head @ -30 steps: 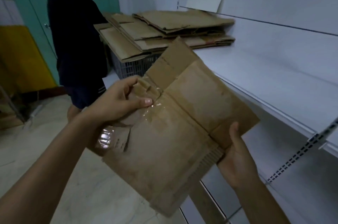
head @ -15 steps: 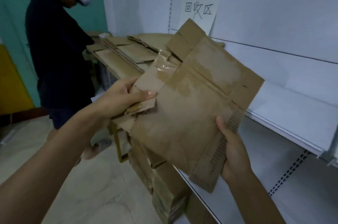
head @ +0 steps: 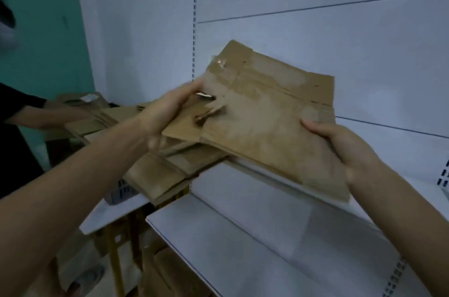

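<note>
So the flattened cardboard box [head: 264, 126] is up in the air between both hands, tilted a bit, right over the front edge of the white shelf [head: 262, 185]. Can't tell if it touches it. The left hand [head: 167, 114] has the box by its left edge. The grip there is pinching the torn flap, thumb on top, and the other fingers are tucked underneath where I can't see them. The right hand [head: 340, 148] takes the near right corner, with its grip also clamped on the cardboard. Its thumb lies flat on the top face and the rest is hidden below. There's a strip of shiny clear tape [head: 220, 63] at the far end, well away from either grip. Just under the left grip sits a stack of flattened cardboard [head: 160, 175], poking out past the shelf edge, with a grey crate [head: 120, 191] below it. Further out left of that grip, another person's arm [head: 48, 112] reaches onto more cardboard [head: 97, 114]. Behind the box is a plain white back panel [head: 315, 29], with a teal wall [head: 41, 29] off to the left. It's all kinda motion-blurred.
</note>
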{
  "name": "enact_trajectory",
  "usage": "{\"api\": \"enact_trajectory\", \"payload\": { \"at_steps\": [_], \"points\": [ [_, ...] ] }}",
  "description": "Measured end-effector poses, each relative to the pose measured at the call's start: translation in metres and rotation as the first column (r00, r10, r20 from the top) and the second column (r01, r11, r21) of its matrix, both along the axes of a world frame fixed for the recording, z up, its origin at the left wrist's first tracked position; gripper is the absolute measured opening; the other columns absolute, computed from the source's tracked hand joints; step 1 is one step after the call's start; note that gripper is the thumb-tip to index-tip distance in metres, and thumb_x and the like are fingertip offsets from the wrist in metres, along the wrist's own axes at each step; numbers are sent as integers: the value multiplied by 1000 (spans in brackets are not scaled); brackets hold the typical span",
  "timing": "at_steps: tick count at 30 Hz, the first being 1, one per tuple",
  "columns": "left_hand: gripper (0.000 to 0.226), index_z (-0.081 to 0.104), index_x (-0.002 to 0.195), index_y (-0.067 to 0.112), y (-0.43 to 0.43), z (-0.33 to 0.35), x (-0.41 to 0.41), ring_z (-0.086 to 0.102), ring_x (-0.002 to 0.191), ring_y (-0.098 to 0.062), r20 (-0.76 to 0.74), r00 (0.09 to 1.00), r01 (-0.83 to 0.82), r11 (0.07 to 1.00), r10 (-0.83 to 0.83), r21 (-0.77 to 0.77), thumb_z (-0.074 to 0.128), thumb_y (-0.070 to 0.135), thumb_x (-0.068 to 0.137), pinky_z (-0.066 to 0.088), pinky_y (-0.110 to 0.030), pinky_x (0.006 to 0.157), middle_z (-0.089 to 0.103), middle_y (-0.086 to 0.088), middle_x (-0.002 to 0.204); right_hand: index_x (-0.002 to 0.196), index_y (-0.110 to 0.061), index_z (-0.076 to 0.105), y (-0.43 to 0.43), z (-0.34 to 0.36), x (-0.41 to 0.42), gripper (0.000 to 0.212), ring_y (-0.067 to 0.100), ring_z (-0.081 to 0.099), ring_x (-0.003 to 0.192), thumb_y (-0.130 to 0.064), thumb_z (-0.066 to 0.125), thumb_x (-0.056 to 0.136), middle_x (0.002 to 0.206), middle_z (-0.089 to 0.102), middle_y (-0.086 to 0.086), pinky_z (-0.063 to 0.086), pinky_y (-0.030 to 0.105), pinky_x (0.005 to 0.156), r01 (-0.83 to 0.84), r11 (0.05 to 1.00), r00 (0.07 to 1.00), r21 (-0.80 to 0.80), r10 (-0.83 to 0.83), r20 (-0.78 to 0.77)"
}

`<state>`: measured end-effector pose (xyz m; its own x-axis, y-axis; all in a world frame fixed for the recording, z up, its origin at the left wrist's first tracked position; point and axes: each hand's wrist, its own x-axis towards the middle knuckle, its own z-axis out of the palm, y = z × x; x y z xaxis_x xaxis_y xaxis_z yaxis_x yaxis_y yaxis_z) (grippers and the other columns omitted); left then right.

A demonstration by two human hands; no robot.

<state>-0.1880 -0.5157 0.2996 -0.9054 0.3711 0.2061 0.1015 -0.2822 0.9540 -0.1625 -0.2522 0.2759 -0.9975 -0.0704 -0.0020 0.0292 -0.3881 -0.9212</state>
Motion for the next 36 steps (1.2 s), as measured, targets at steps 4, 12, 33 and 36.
{"api": "enact_trajectory", "payload": {
  "at_steps": [4, 12, 33, 36],
  "points": [
    [35, 66, 98, 24, -6, 20, -55, 60, 54, -10, -76, 992, 116, 973, -103, 199, 52, 49, 78, 45, -17, 51, 64, 4, 74, 107, -7, 66, -11, 43, -62, 22, 22, 72, 67, -19, 60, 89, 86, 74, 9, 59, 33, 56, 13, 998, 999, 59, -10, -50],
    [55, 50, 132, 30, -27, 54, -180, 69, 83, -14, -291, 940, -233, 959, 179, -161, 64, 13, 82, 57, -28, 69, 71, 0, 101, 118, -7, 61, -18, 90, -193, 32, 18, 72, 68, -11, 66, 86, 94, 71, 7, 56, 28, 52, 267, 910, 949, 319, -190, -253],
    [105, 23, 147, 38, -129, -2, -289, 32, 135, -9, -235, 865, -308, -100, -443, -946, 69, 74, 59, 25, -26, 112, 30, 16, 150, 134, -27, 51, -204, 22, -290, 54, 14, 35, 134, -58, 27, 97, 150, 37, -11, 28, 27, 89, 352, -267, 901, 897, 355, -248],
    [99, 25, 147, 34, -132, -6, -291, 36, 134, -12, -326, 790, -415, -62, -519, -908, 63, 76, 65, 30, -30, 110, 31, 11, 152, 132, -22, 52, -194, 14, -277, 51, 14, 47, 122, -55, 44, 94, 134, 53, -4, 33, 15, 85, 401, -130, 894, 907, 273, -356]
  ]
}}
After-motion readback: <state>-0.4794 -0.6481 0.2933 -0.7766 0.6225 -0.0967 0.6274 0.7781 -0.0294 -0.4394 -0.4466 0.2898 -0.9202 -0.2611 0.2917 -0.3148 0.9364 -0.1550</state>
